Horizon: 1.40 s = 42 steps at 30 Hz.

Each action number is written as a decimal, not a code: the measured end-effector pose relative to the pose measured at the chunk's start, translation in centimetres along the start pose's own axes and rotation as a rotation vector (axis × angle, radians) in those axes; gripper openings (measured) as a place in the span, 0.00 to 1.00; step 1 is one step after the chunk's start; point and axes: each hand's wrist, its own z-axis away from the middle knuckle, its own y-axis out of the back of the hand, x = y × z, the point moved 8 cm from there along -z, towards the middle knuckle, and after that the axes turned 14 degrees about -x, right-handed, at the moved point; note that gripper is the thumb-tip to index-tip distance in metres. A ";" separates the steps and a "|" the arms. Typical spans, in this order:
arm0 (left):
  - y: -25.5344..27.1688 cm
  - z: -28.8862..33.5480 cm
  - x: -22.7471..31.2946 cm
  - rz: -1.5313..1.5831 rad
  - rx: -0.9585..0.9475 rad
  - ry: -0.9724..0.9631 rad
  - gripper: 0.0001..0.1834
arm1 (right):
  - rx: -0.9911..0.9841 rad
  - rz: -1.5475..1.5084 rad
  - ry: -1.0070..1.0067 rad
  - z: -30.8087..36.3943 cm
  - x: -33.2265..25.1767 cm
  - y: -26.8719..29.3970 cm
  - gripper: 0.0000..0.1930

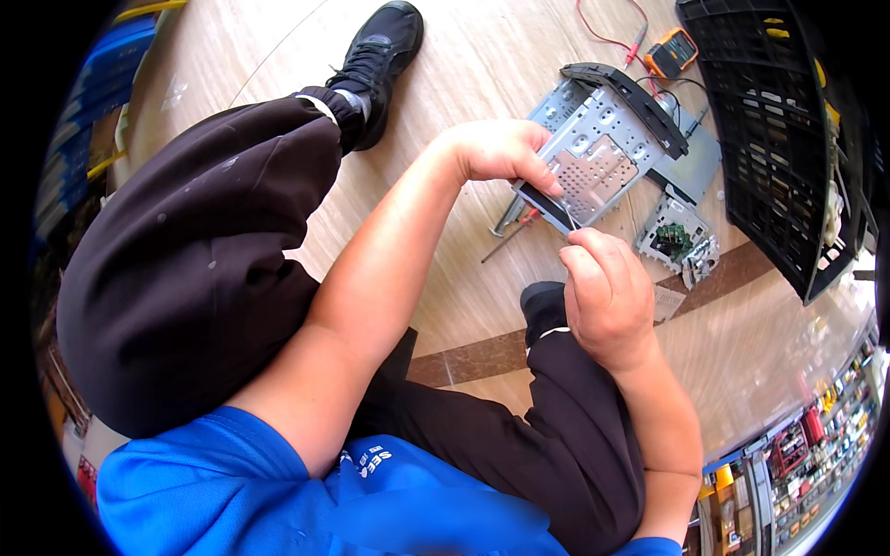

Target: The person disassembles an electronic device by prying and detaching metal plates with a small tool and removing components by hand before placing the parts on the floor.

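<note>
A silver metal chassis (591, 176) with a perforated plate and a black curved front panel (640, 102) is tilted in front of me; it looks like an opened electronic unit. My left hand (501, 153) grips its near left edge, thumb on top and the other fingers hidden beneath. My right hand (607, 292) is closed, its fingers pinching a thin metal tool (571, 219) whose tip meets the chassis' near edge. The tool's exact kind is hidden by the fingers. Below the chassis, a slim rod with a red part (510, 236) lies on the floor.
Right of the chassis lies a metal mechanism with a green circuit board (675, 239). An orange multimeter (671, 53) with a red lead (636, 44) sits beyond. A black plastic crate (769, 120) stands at the right. Blue bins (111, 74) are at far left.
</note>
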 end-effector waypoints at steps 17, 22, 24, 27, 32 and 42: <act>-0.2 0.1 0.1 -0.019 0.002 0.019 0.19 | -0.019 0.135 -0.056 -0.6 0.0 0.4 0.17; -0.1 0.2 0.1 -0.036 0.019 0.024 0.19 | -0.149 0.090 -0.157 -0.8 0.4 0.3 0.22; 0.0 0.0 -0.1 -0.027 0.016 0.022 0.19 | 0.033 0.180 -0.095 -1.2 0.1 0.9 0.17; -0.2 0.1 0.0 -0.048 0.003 0.040 0.19 | -0.034 0.098 0.004 -0.8 -0.5 0.0 0.18; -0.3 0.4 0.4 -0.006 0.015 -0.002 0.18 | -0.055 0.148 -0.129 -0.5 0.6 0.6 0.20; -0.1 0.0 -0.2 -0.008 -0.010 0.003 0.18 | -0.040 0.142 -0.118 -0.2 0.0 0.2 0.20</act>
